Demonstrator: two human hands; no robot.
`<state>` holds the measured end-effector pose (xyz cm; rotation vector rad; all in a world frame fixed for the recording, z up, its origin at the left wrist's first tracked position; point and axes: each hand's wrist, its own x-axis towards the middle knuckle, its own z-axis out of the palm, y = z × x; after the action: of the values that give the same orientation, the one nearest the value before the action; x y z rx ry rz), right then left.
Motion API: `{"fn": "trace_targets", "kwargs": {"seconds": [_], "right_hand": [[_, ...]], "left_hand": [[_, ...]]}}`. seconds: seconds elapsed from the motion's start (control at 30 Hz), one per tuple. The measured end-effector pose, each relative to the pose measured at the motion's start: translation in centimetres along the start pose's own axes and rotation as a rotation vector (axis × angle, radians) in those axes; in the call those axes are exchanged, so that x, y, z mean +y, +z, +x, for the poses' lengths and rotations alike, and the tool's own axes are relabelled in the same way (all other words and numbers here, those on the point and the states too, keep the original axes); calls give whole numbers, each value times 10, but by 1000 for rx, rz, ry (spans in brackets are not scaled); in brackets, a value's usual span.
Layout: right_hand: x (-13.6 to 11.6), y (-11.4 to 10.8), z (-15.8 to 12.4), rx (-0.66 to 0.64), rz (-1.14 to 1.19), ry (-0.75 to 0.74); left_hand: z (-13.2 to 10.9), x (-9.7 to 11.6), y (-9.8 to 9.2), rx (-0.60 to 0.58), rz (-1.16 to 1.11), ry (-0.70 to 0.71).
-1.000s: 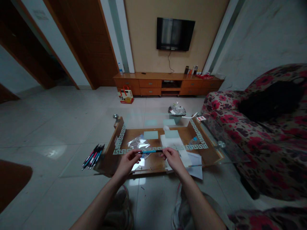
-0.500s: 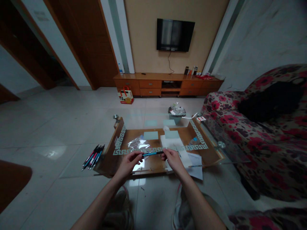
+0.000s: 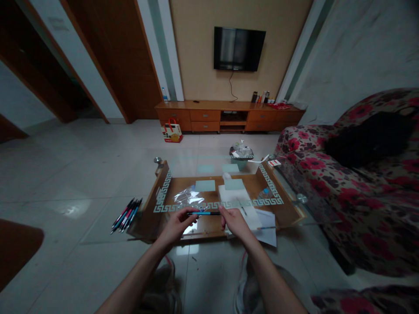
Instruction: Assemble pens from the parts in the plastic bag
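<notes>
A blue and black pen [image 3: 206, 213] lies level between my two hands, above the near part of the glass table [image 3: 104, 218]. My left hand [image 3: 179, 221] pinches its left end with closed fingers. Its black right end sits in the closed fingers of my right hand [image 3: 234, 220]. To the left, a bundle of pens [image 3: 126, 216] in blue, red and black rests on the glass. A clear plastic bag [image 3: 189, 197] is just beyond my left hand, and white paper [image 3: 262, 216] lies beyond and beside my right hand.
A floral sofa [image 3: 314, 152] borders the table on the right. Past the table's far edge stands a filled waste basket [image 3: 241, 163]. Farther back are a paper bag [image 3: 171, 132] and a low wooden cabinet [image 3: 204, 114]. A clear bottle [image 3: 264, 192] shows at the table's right.
Both hands have shifted slightly, and the pen has turned from a slight slant to nearly level. My left fingers now lie farther over its left end.
</notes>
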<state>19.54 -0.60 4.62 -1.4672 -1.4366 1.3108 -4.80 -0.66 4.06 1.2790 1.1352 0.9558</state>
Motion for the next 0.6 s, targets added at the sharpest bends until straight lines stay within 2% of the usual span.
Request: {"fn": "trace_targets", "kwargs": {"seconds": [0.3, 0.6], "right_hand": [[3, 0, -1, -11, -9, -35], [3, 1, 2, -13, 20, -46]], "left_hand": [[0, 5, 8, -11, 33, 12], [2, -3, 4, -32, 69, 2]]}}
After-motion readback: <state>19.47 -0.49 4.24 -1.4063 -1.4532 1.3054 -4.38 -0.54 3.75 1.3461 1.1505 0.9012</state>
